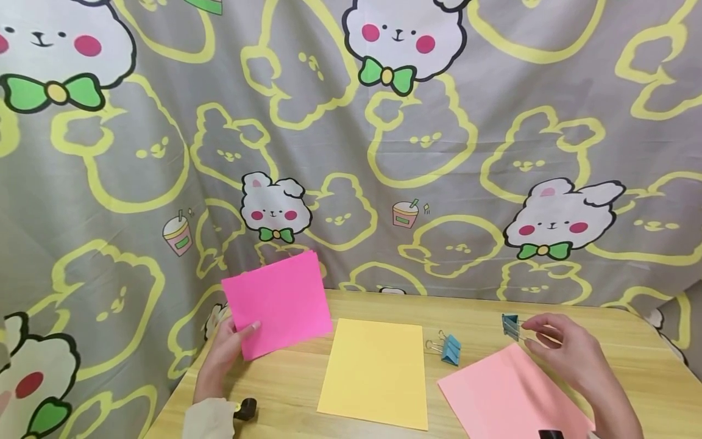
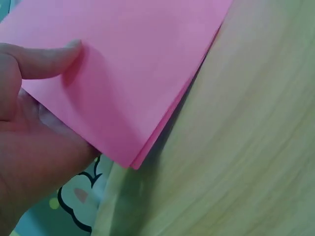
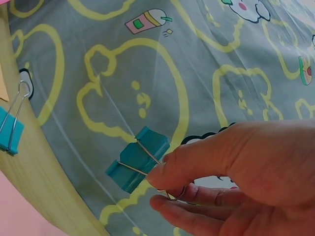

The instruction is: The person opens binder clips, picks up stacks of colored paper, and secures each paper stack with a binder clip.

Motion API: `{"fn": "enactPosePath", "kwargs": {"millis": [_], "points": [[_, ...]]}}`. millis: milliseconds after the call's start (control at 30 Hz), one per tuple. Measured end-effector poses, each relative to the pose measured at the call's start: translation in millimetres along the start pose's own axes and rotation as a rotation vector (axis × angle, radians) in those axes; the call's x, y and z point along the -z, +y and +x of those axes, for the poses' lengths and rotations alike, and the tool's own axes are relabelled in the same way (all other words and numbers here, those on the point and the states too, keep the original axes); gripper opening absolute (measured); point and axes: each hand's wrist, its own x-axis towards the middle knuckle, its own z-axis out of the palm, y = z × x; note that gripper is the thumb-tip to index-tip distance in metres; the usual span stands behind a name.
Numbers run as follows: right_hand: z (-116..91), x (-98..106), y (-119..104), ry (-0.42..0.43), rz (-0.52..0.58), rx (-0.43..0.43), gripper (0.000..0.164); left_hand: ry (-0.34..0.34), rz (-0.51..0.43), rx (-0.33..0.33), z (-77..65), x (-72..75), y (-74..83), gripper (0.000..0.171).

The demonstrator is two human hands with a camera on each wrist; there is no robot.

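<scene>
My left hand [image 1: 229,341] grips a stack of bright pink paper [image 1: 280,305] by its lower left edge, thumb on the front face. In the left wrist view, at least two layers show at the corner of the pink paper [image 2: 133,113]. My right hand [image 1: 567,347] pinches the wire handles of a teal binder clip [image 1: 510,325] above the table's right side. The right wrist view shows this binder clip [image 3: 139,160] with its handles between thumb and fingers. A second teal binder clip [image 1: 451,350] lies on the table between the yellow paper [image 1: 375,372] and the light pink paper [image 1: 510,390].
A wooden table [image 1: 285,390] carries the papers. Behind and to the left hangs a grey curtain [image 1: 340,146] with cartoon animals. The yellow paper lies in the middle; the light pink paper lies turned at an angle below my right hand.
</scene>
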Motion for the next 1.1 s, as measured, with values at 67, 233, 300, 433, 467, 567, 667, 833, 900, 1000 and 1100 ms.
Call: {"fn": "enactPosePath", "kwargs": {"millis": [67, 233, 300, 433, 467, 567, 667, 833, 900, 1000, 1100], "points": [[-0.3, -0.6, 0.3, 0.006, -0.006, 0.002, 0.031, -0.004, -0.021, -0.025, 0.3, -0.6, -1.0, 0.032], [-1.1, -0.4, 1.2, 0.004, -0.007, -0.020, 0.035, -0.031, -0.091, -0.081, -0.5, -1.5, -4.5, 0.016], [-0.9, 0.1, 1.0, 0.001, -0.006, -0.024, 0.035, -0.056, -0.104, -0.099, -0.9, -0.9, -6.4, 0.012], [0.1, 0.8, 0.7, -0.001, -0.005, -0.024, 0.035, -0.095, -0.048, -0.154, -1.1, 0.6, -8.2, 0.017], [0.0, 0.9, 0.7, -0.003, -0.005, -0.024, 0.035, -0.102, -0.029, -0.172, -0.8, 1.1, -8.5, 0.021], [-0.7, 0.7, 0.9, -0.008, -0.007, -0.028, 0.034, -0.089, 0.028, -0.236, 1.1, 1.0, -9.3, 0.029], [-0.6, 1.6, 0.8, -0.015, -0.004, -0.031, 0.034, -0.056, 0.040, -0.216, 1.8, -0.8, -9.1, 0.024], [-0.6, 1.4, 1.7, -0.017, -0.005, -0.028, 0.033, 0.013, 0.008, -0.116, 1.5, -5.9, -7.4, 0.009], [-0.8, 0.5, 2.3, -0.012, -0.008, -0.022, 0.032, 0.022, -0.004, -0.097, 2.1, -7.0, -7.4, 0.016], [-0.9, 0.0, 3.2, -0.008, -0.005, -0.016, 0.031, 0.025, -0.004, -0.075, 2.7, -6.9, -7.7, 0.019], [-0.9, 0.1, 3.8, -0.010, -0.004, -0.014, 0.031, 0.011, 0.009, -0.069, 2.6, -5.6, -8.3, 0.022]]}}
